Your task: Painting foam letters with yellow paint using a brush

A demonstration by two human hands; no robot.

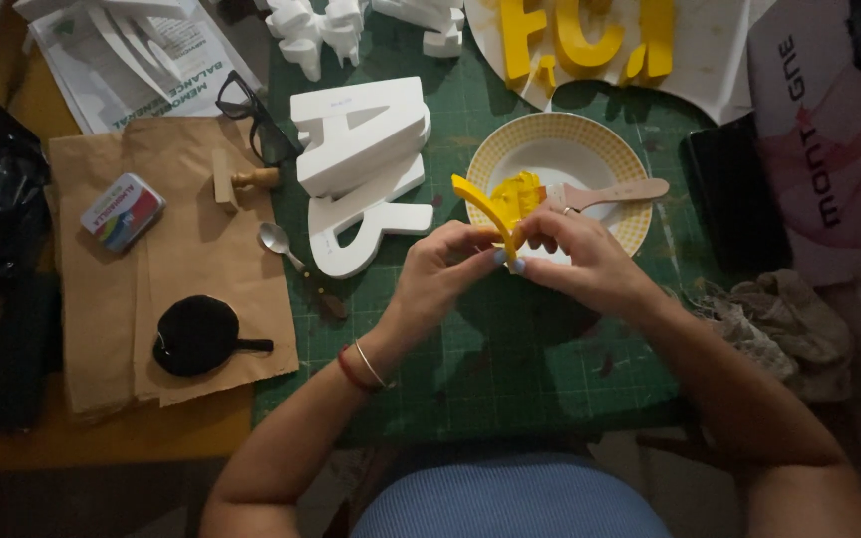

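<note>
Green mat (510, 369): yellow piece (485, 207) between hands (510, 261).

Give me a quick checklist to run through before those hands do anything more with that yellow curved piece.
1. Yellow curved piece held by both the left hand and the right hand: ok.
2. Piece held over the plate: ok.
3. Yellow paint on the plate: ok.
4. Brush resting on the plate, within reach: ok.
5. White foam letters lying apart from the paint: ok.
6. Paint on the piece dry: cannot tell.
</note>
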